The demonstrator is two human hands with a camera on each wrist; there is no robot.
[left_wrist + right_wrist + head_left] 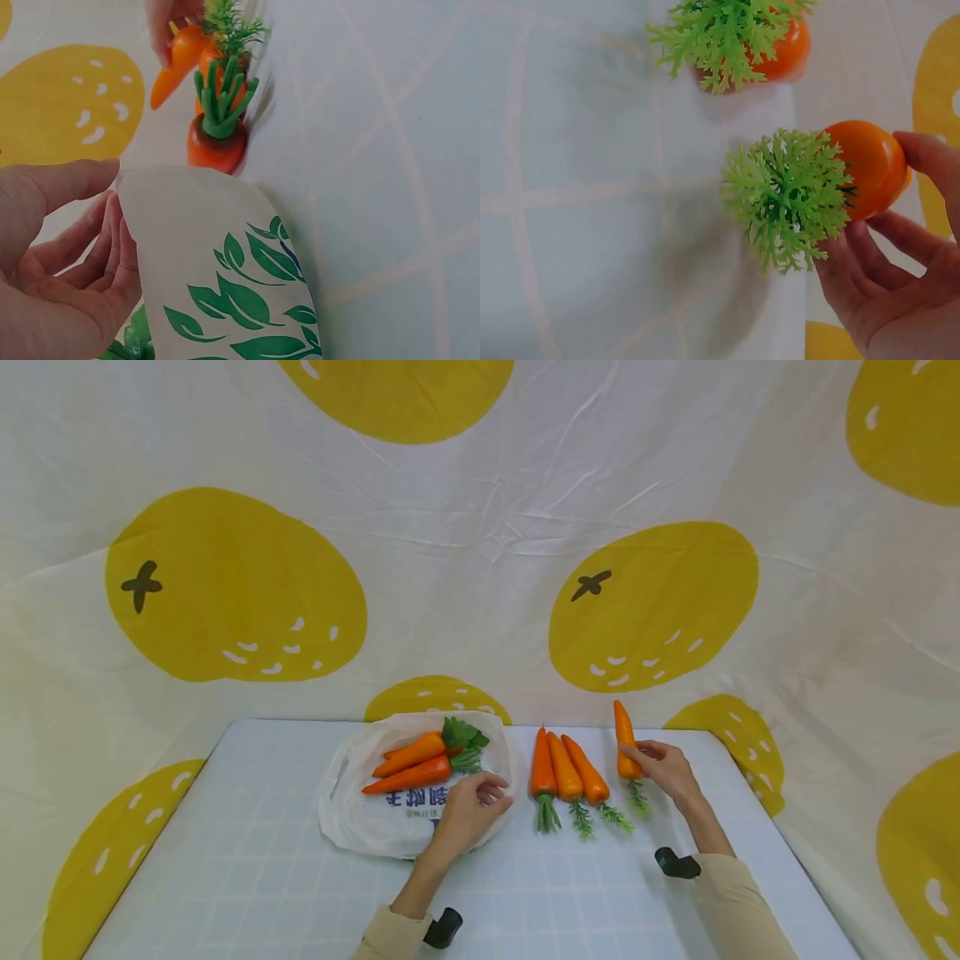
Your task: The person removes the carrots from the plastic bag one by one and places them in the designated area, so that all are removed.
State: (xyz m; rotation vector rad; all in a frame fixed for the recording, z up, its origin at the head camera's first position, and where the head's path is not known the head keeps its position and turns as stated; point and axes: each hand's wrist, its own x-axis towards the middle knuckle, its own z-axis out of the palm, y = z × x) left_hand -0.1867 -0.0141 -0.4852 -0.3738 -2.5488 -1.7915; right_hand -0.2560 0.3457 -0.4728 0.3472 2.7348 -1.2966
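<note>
A white plastic bag with dark blue print and green leaves lies on the table, its rim rolled outward. Inside it are several orange carrots with green tops. At the bag's right side, my left hand pinches the rim between thumb and fingertips, as the left wrist view shows. To the right of the bag, three carrots lie in a row, tips pointing away from me. Beside that row my right hand grips another carrot near its thick end, with its feathery green top toward me.
A pale blue checked cloth covers the table. Behind it hangs a white curtain with large yellow fruit prints, close to the table's back edge.
</note>
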